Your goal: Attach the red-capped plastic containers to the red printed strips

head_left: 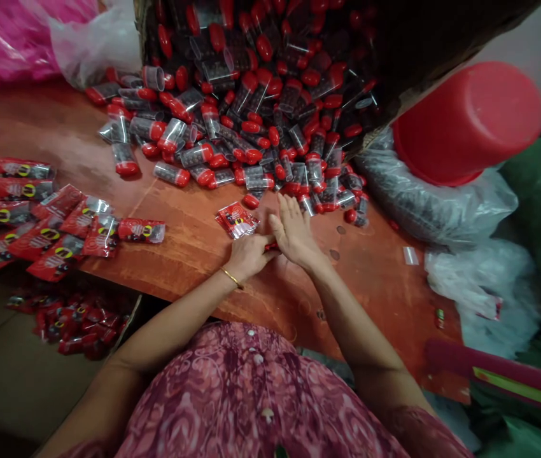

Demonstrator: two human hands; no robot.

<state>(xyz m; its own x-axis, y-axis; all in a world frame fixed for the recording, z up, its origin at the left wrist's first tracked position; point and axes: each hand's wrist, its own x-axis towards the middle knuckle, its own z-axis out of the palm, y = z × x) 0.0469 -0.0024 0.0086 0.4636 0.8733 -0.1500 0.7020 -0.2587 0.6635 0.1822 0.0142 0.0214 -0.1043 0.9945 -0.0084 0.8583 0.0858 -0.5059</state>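
Observation:
My left hand (pixel 247 253), with a gold bangle at the wrist, is curled on the orange-brown table (pixel 179 242) around a small red-capped tube (pixel 270 246) of which only a red tip shows. Against it lies my right hand (pixel 292 230), fingers stretched out flat and pressed on that tube. Just to the left sits a red printed packet (pixel 236 220). Beyond my fingertips spreads a big heap of clear tubes with red caps (pixel 251 121), spilling from a tipped cardboard box (pixel 394 57).
Several filled red packets (pixel 46 222) lie at the table's left edge, more in a box (pixel 74 321) below. A red bucket (pixel 466 121) rests on plastic bags (pixel 433 197) to the right. Pink plastic (pixel 17 35) sits far left.

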